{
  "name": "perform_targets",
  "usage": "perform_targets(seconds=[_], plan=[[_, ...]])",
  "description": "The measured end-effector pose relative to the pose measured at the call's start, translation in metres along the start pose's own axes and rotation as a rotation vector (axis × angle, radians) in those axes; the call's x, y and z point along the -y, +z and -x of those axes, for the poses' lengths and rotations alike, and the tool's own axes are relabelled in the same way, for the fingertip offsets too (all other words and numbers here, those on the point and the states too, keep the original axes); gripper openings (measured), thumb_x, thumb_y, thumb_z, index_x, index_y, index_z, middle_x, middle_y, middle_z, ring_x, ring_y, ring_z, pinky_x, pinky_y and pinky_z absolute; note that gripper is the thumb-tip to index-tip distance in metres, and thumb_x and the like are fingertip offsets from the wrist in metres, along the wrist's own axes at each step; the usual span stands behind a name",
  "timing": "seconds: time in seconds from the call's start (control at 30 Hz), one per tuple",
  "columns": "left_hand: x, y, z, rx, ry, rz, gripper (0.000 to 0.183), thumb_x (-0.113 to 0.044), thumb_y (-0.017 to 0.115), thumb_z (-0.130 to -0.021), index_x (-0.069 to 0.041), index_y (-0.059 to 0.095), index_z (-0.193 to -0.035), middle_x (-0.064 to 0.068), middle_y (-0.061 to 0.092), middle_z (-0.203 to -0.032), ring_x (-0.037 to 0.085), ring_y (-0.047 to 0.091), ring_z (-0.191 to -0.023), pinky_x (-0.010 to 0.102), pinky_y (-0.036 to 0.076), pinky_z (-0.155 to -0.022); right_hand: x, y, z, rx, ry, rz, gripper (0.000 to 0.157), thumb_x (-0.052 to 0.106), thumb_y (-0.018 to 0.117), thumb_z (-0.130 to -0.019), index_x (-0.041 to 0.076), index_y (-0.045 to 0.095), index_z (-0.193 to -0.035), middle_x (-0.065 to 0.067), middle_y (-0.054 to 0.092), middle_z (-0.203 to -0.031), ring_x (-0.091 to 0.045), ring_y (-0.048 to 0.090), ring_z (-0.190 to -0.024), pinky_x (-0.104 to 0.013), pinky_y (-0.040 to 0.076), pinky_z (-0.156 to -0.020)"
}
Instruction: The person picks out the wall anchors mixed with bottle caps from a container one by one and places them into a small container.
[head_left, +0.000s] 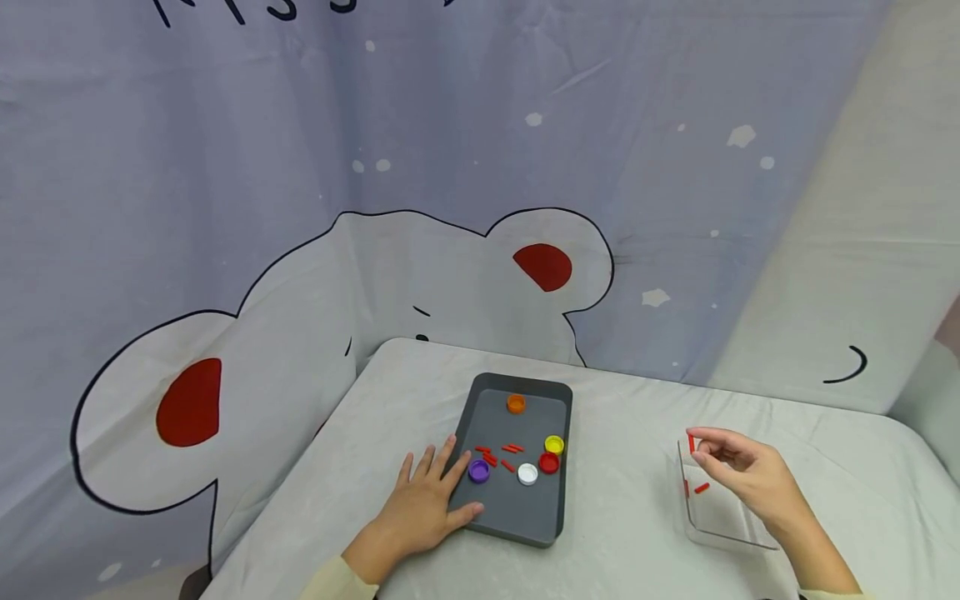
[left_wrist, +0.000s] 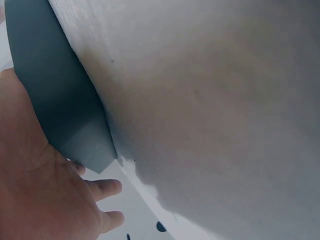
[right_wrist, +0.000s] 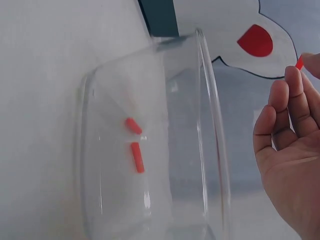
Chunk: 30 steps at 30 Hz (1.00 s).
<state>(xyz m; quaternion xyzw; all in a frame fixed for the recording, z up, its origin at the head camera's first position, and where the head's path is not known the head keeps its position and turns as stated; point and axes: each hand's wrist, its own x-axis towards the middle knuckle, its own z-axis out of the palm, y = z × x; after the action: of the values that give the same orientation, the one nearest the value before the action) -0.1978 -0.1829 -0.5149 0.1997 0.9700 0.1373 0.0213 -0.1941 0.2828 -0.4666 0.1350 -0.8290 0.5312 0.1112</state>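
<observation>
My right hand point(head_left: 753, 479) pinches a small red stick point(head_left: 691, 443) between thumb and index finger, above a clear plastic box point(head_left: 723, 537). Inside that box lie two more red sticks point(right_wrist: 137, 157), apart from the held one. My left hand point(head_left: 422, 507) rests with spread fingers on the left edge of a grey tray point(head_left: 517, 518); its palm side shows in the left wrist view. Several red sticks point(head_left: 490, 459) lie loose in the tray's middle, near a purple cap point(head_left: 478, 472).
Also in the tray are a white cap point(head_left: 527, 474), a red cap point(head_left: 549, 462), a yellow cap point(head_left: 554, 445) and, toward the back, an orange cap point(head_left: 516, 404). A white cloth point(head_left: 622, 483) covers the table. Behind it hangs a printed curtain point(head_left: 450, 125).
</observation>
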Motion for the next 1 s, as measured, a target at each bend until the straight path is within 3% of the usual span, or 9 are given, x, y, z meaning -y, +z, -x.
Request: perform_targets(seconds=[0.73,1.0], plan=[[0.002,0.001,0.0,0.002,0.0,-0.002,0.08,-0.069,0.047,-0.097,-0.018,0.038,-0.158,0.01,0.019,-0.169,0.047,0.026,-0.149,0.07,0.014,-0.115,-0.019,-0.042,0.026,-0.049,0.082,0.058,0.034,0.001,0.067,-0.096,-0.006,0.063,-0.129,0.013,0.068,-0.09,0.0,0.065,-0.085,-0.012,0.049,-0.077],[0.002,0.001,-0.001,0.001,-0.002,-0.005,0.079,-0.068,0.047,-0.097,-0.019,0.038,-0.158,0.01,0.019,-0.169,0.048,0.026,-0.149,0.07,0.014,-0.116,-0.027,-0.048,0.028,-0.058,0.053,-0.066,0.042,-0.008,0.064,-0.095,-0.006,0.059,-0.137,0.01,0.068,-0.091,-0.002,0.064,-0.082,-0.012,0.048,-0.076]])
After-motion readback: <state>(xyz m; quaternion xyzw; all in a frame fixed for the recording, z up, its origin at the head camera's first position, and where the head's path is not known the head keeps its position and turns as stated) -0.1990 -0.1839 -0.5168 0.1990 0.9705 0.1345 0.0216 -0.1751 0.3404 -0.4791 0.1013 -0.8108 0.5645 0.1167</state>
